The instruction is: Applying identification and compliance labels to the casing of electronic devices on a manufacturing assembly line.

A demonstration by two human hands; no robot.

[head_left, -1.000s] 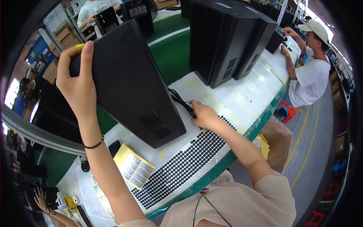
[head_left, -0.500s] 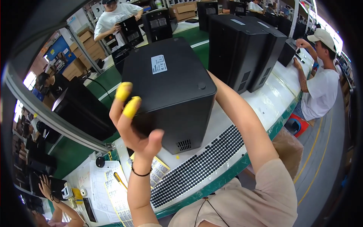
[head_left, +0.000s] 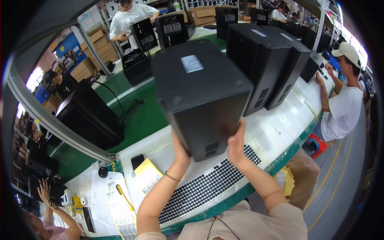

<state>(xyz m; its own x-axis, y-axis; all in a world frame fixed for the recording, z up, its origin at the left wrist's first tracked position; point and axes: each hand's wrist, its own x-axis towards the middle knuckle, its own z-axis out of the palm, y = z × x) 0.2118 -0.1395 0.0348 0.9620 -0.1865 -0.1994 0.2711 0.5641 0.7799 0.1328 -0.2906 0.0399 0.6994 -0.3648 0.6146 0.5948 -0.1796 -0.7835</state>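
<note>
A black tower case (head_left: 208, 124) stands in front of me, tilted a little and slightly blurred. A pale label (head_left: 192, 63) sits on its top face, with low round feet near the corners. My left hand (head_left: 181, 154) grips the case low on its left side, its fingers hidden behind it. Against the lower right side presses my right hand (head_left: 237, 146), thumb at the front, other fingers mostly out of sight. Just below the case lies a strip of small round black pads (head_left: 208, 186) on the white bench top (head_left: 276, 128).
Two similar black cases (head_left: 256, 60) stand at the right. A phone (head_left: 137, 161), yellow-backed label sheets (head_left: 147, 175) and a yellow cutter knife (head_left: 125, 197) lie at the left. A green conveyor (head_left: 148, 108) runs beyond. Co-workers sit at right (head_left: 345, 96) and lower left.
My left hand has come down from the top left corner to the lower left side. My right hand has come into view at the lower right. The case has turned and shifted right.
</note>
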